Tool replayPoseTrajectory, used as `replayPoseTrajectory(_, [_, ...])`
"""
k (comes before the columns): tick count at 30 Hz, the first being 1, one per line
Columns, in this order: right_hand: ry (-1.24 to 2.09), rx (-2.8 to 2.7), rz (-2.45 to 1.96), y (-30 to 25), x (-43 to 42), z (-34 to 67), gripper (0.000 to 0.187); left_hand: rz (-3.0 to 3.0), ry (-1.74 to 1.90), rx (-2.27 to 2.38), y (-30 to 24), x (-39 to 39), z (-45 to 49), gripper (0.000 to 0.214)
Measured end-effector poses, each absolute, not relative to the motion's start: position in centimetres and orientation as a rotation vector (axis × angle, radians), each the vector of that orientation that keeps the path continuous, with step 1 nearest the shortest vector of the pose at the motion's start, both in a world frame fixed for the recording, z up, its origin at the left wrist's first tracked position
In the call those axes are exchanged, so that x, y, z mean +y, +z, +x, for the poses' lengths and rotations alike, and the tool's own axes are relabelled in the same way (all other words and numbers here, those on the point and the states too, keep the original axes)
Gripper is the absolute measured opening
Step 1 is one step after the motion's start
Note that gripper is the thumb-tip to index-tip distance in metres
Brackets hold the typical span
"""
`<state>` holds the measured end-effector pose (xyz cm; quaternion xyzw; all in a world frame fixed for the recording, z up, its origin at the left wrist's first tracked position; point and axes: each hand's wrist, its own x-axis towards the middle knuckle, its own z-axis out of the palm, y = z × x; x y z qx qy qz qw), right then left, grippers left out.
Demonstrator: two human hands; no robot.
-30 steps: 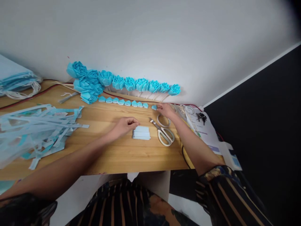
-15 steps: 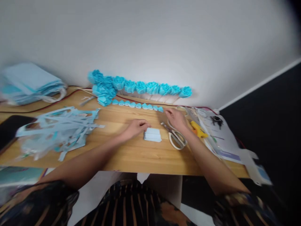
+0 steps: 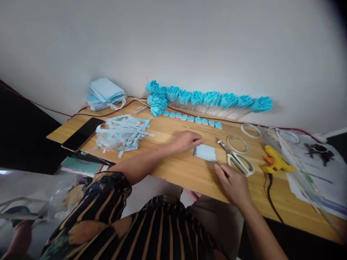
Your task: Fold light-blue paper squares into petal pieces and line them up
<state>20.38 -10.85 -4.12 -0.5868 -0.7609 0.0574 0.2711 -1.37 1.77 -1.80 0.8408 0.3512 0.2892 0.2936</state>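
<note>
A small stack of pale blue rectangular fabric pieces (image 3: 205,153) lies on the wooden table between my hands. My left hand (image 3: 187,141) rests by its upper left corner, fingers curled in, with nothing visible in them. Just below the stack's lower right corner is my right hand (image 3: 233,183), loosely closed, thumb against the curled fingers and nothing showing there. White-handled scissors (image 3: 240,162) lie right of the stack, blades apart, just beyond my right hand. Farther back, small folded blue pieces (image 3: 191,118) form a row. Behind them, blue fabric flowers (image 3: 197,97) on sticks line the wall.
Cut pale strips (image 3: 127,130) are heaped at left, beside a dark phone (image 3: 83,134). A pile of pale blue masks (image 3: 106,90) stands behind. At right are tape rolls (image 3: 238,143), a yellow glue gun (image 3: 276,160) with its cord, papers, and keys (image 3: 320,151).
My right hand has come back from the right end of the folded row to below the stack. My left hand stays beside the stack. The view has shifted, showing more of the table.
</note>
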Motion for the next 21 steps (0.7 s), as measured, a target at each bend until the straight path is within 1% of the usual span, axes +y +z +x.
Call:
replayPoseTrajectory(5, [0.260,-1.992,-1.600,-4.1,-10.7,20.4,0.043,2.218,0.770,1.048,-3.2,2.7,-1.4,0.032])
replayPoseTrajectory(8, [0.269,-1.985,-1.604,-4.2,-10.8,20.3,0.043,2.213,0.761,1.046,-3.8,3.1,-1.3,0.031])
replayPoseTrajectory(12, [0.279,-1.984,-1.622,-4.2,-10.8,20.2,0.041,2.220,0.752,1.030,-4.0,3.2,-1.2,0.024])
replayPoseTrajectory(17, [0.275,-1.975,-1.617,-4.1,-10.8,20.0,0.039,2.269,0.811,0.903,-3.8,2.8,-1.1,0.016])
replayPoseTrajectory(21, [0.276,-1.974,-1.628,-4.2,-10.8,20.0,0.039,2.375,0.899,0.733,-3.6,2.5,-0.9,0.018])
